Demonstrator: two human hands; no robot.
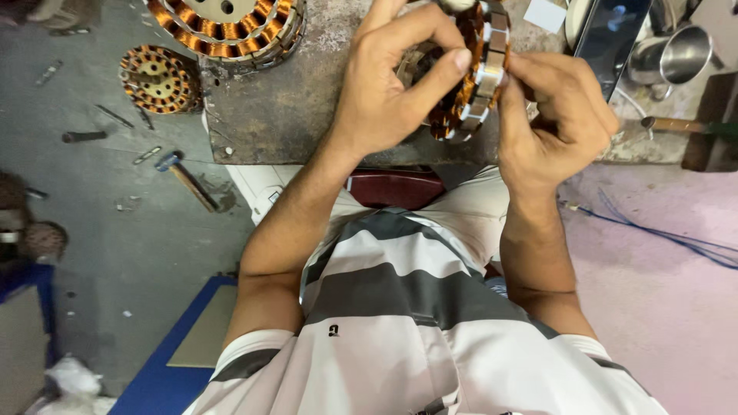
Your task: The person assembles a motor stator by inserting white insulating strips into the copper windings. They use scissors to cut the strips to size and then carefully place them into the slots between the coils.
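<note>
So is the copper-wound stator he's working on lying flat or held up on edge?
On edge: the stator is held above the workbench, its rim pinched between left hand and right hand.

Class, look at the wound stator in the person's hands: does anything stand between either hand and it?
Nothing visible does. The left hand and the right hand both grip the stator directly.

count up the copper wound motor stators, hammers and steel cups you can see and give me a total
Copper-wound stators: 3 (held in both hands, on the bench top, on the floor)
Hammers: 1
Steel cups: 1
Total: 5
</note>
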